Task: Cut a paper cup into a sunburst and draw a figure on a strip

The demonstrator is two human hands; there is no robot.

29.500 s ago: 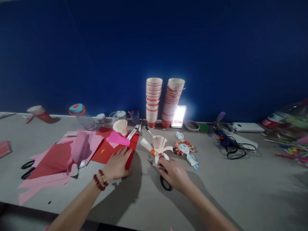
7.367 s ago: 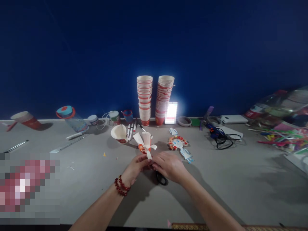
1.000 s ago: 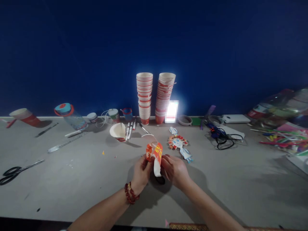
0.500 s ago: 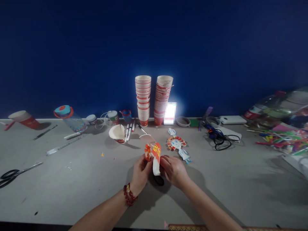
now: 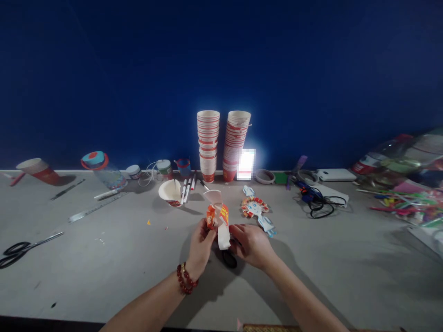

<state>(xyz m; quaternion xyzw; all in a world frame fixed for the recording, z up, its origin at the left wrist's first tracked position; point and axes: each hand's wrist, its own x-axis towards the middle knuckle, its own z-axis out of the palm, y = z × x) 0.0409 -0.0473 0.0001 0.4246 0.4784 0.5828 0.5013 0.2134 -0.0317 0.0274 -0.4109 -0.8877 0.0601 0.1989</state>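
Observation:
Close in front of me, my left hand (image 5: 201, 246) is closed on a cut paper cup (image 5: 224, 216), red and orange with yellow print. Its white inner side shows in a strip that curls toward me, and a pale flap stands out at the far end. My right hand (image 5: 252, 244) is closed at the cup's right side. A black loop (image 5: 230, 260), like a scissors handle, shows under its fingers; the blades are hidden by the hands and paper. Just beyond my right hand lies a paper figure (image 5: 254, 207) with a drawn face and red-and-white fringe.
Two tall paper cup stacks (image 5: 208, 147) stand by the blue wall. A cut cup (image 5: 171, 191) and markers (image 5: 187, 190) lie left of centre. Large scissors (image 5: 31, 249), a ruler (image 5: 97, 207) and a bottle (image 5: 105, 170) are left; a cable (image 5: 320, 203) and colourful craft sticks (image 5: 408, 203) lie right.
The cup piece has turned a little and sits slightly lower in the hands, its printed side showing less. Both hands stay at it. The whole view has shifted slightly.

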